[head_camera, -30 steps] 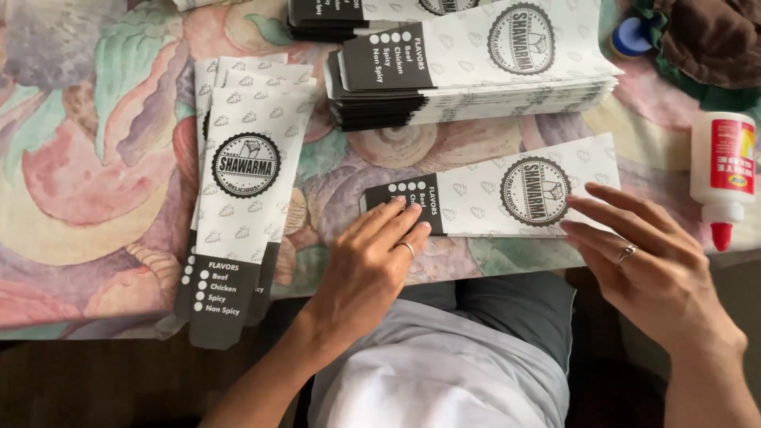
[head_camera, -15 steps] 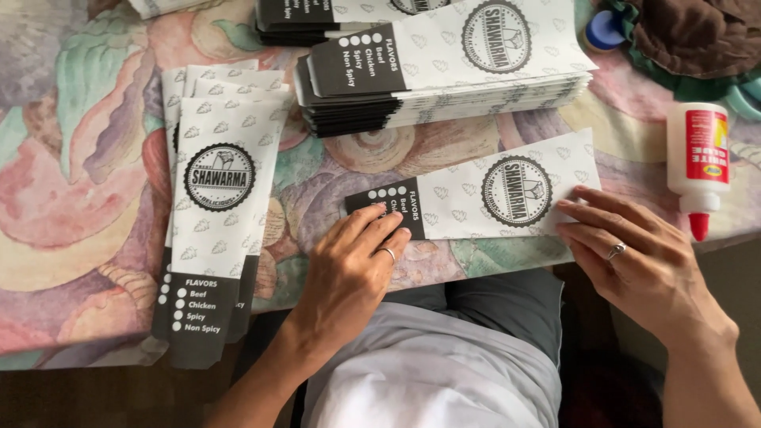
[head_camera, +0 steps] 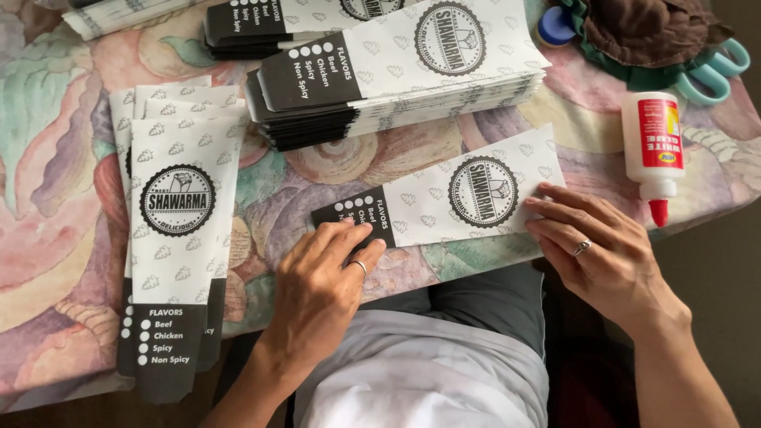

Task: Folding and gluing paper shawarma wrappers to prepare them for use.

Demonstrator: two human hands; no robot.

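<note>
The top stack of paper sleeves (head_camera: 261, 20) is cut off by the frame edge, and the scissors (head_camera: 713, 75) lie half hidden under a brown cloth bundle (head_camera: 650, 32). A single flat paper sleeve (head_camera: 444, 198) lies on the counter (head_camera: 47, 158) near its front edge, between both hands. The left hand (head_camera: 321, 289) rests flat, fingers (head_camera: 349, 238) extended and pressing on the sleeve's dark printed end. The right hand (head_camera: 602, 254) lies open too, its fingers (head_camera: 555, 208) touching the sleeve's white end, gripping nothing. A white glue bottle (head_camera: 652, 147) lies just beyond it. Another sleeve pile (head_camera: 170, 230) lies to the left.
</note>
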